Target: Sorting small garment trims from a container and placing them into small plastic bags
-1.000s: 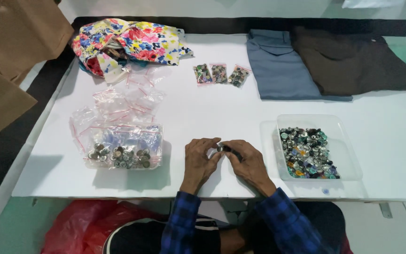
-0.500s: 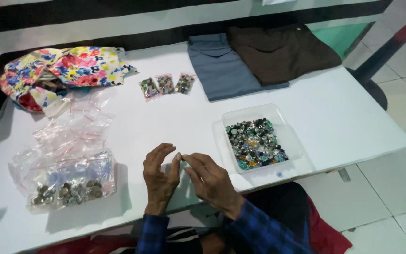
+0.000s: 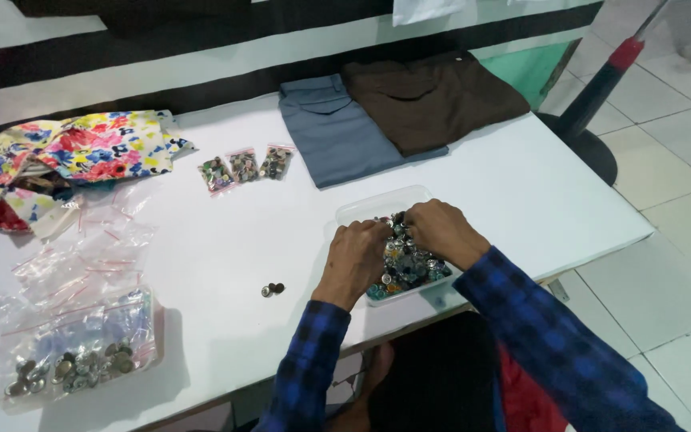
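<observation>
Digging into the clear tray [image 3: 359, 210] of mixed buttons [image 3: 406, 266], the left hand [image 3: 359, 254] and right hand [image 3: 440, 230] have fingers curled among them, grip unclear. Three filled bags [image 3: 243, 166] lie sorted; many buttons remain, two loose buttons [image 3: 273, 290] nearby.

Plain white table [image 3: 473, 184], pretty cluttered. Folded grey trousers [image 3: 331, 132] and brown trousers [image 3: 433, 96] sit at the far edge, a flowery cloth [image 3: 81, 152] on the left. Three little bags of buttons [image 3: 244, 166] lie mid-table, loose empty bags [image 3: 89, 256] and a tub of buttons [image 3: 73, 360] near the left corner, two stray buttons [image 3: 273, 290], and a clear tray of buttons [image 3: 361, 210].
</observation>
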